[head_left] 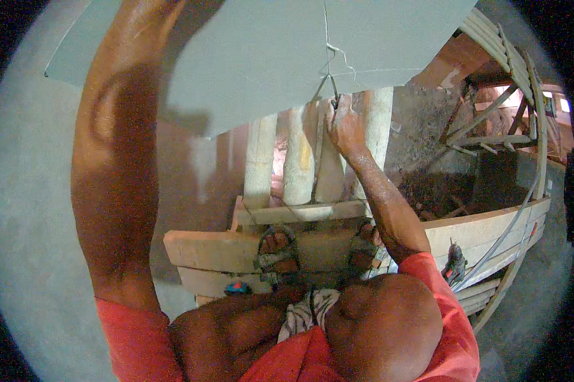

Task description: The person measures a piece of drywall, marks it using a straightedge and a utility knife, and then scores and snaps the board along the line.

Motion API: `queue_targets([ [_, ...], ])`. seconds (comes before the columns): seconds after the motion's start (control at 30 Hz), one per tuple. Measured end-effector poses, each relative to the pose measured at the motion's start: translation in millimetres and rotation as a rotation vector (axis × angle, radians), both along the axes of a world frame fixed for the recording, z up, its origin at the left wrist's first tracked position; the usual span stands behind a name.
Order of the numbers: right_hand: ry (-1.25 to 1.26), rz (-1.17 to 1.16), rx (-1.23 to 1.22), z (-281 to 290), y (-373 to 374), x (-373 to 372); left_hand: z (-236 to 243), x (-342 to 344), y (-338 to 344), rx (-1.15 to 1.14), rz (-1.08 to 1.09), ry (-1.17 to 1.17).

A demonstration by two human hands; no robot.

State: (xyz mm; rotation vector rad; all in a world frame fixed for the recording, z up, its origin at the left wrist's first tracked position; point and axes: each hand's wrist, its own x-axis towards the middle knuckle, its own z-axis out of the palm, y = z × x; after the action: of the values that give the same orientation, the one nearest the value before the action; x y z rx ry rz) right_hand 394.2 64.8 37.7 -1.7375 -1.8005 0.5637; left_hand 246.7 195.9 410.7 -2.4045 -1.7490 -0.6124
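Observation:
My right hand [347,130] reaches forward, its fingers closed around the lower end of a thin dark metal tool [333,88]. The tool looks like pliers or pincers, but its exact kind is unclear. Its upper tip meets a thin wire [328,54] that runs over a large pale grey-green board [255,57]. A loose bent end of the wire hangs to the right. My left arm stretches up past the board's left part, and the hand lies beyond the top edge of the picture.
My sandalled feet stand on wooden planks [204,249]. Beyond them several pale round poles [298,159] stand upright. At the right are a cordless-looking dark tool [454,262], a hanging cable [500,245] and a wooden frame [491,139]. A small blue object [237,288] lies by my left foot.

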Motion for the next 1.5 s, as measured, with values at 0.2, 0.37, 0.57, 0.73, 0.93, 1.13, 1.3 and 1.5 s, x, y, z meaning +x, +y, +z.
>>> queue_targets([
  [0.2,-0.038,-0.008,-0.109,10,3,8,7,9,-6,-0.197,0.015,-0.033],
  [0.37,0.121,-0.051,-0.046,35,-18,11,-2,2,1,-0.021,-0.042,0.087],
  [0.57,0.217,-0.034,0.378,180,33,1,-2,7,6,-0.010,-0.057,0.055],
  [0.73,0.215,-0.001,0.445,252,80,-13,-22,-10,20,0.199,-0.108,0.158],
  [0.93,0.174,-0.005,0.488,259,90,-13,-25,-7,24,0.228,-0.140,0.148],
  [1.13,0.127,0.004,0.483,261,92,-18,-27,-8,20,0.175,-0.128,0.138],
  [1.3,0.060,-0.025,0.452,260,91,-19,-10,-1,10,0.126,-0.119,0.090],
  [1.5,0.019,0.002,0.378,244,84,-16,1,2,9,0.027,-0.064,0.072],
])
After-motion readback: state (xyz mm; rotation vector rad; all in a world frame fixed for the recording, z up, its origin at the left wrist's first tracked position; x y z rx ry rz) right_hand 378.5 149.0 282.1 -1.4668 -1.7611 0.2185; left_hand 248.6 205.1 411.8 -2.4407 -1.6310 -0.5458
